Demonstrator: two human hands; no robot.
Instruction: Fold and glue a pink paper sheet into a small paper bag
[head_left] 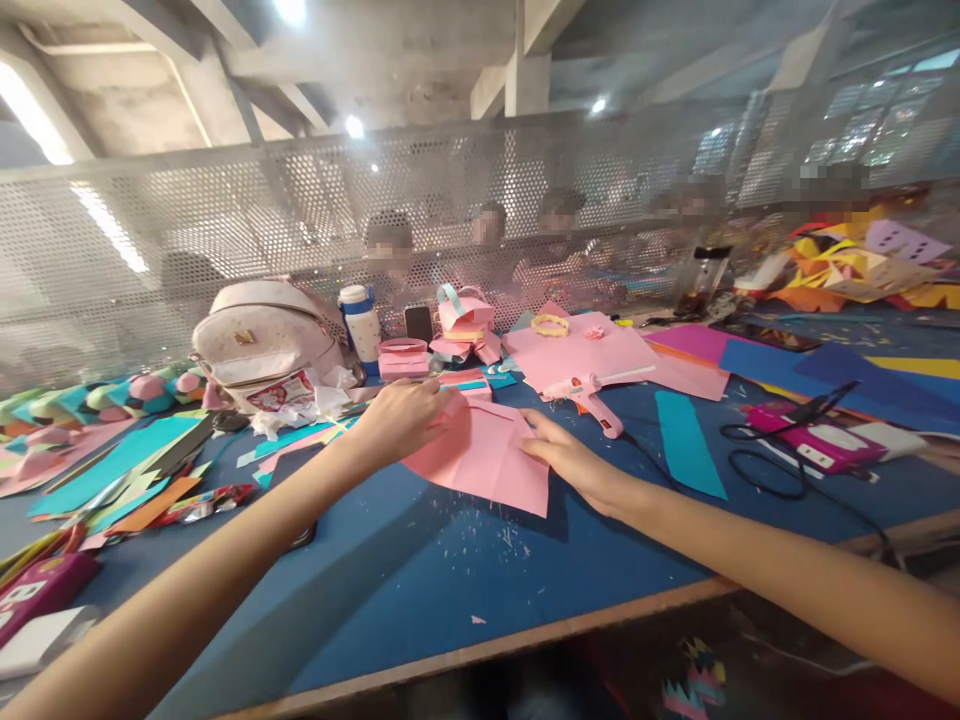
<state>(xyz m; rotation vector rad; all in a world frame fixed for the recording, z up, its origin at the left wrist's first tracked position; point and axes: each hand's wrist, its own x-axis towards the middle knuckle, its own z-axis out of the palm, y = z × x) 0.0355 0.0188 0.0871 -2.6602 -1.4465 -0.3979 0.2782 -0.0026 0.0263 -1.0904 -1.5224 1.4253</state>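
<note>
A pink paper sheet (pixel 487 455) is held tilted just above the table between my two hands. My left hand (pixel 405 415) is closed at its upper left corner, fingers bent over the edge. On the right edge, my right hand (pixel 555 450) pinches the sheet, thumb on top. A short slit or crease line shows near the sheet's upper edge. Right behind it lie a pink paper box (pixel 476 385) and some blue strips. A pink glue gun (pixel 589 398) rests to the right of the sheet, its cord trailing away.
Paper scraps (pixel 510 540) dot the blue table (pixel 420 620). To the left stand a white backpack (pixel 266 345) and a bottle (pixel 361 325). A magenta power strip (pixel 817 445) with black cable and a teal paper strip (pixel 686 440) lie right. A perforated metal screen (pixel 292 220) rises behind.
</note>
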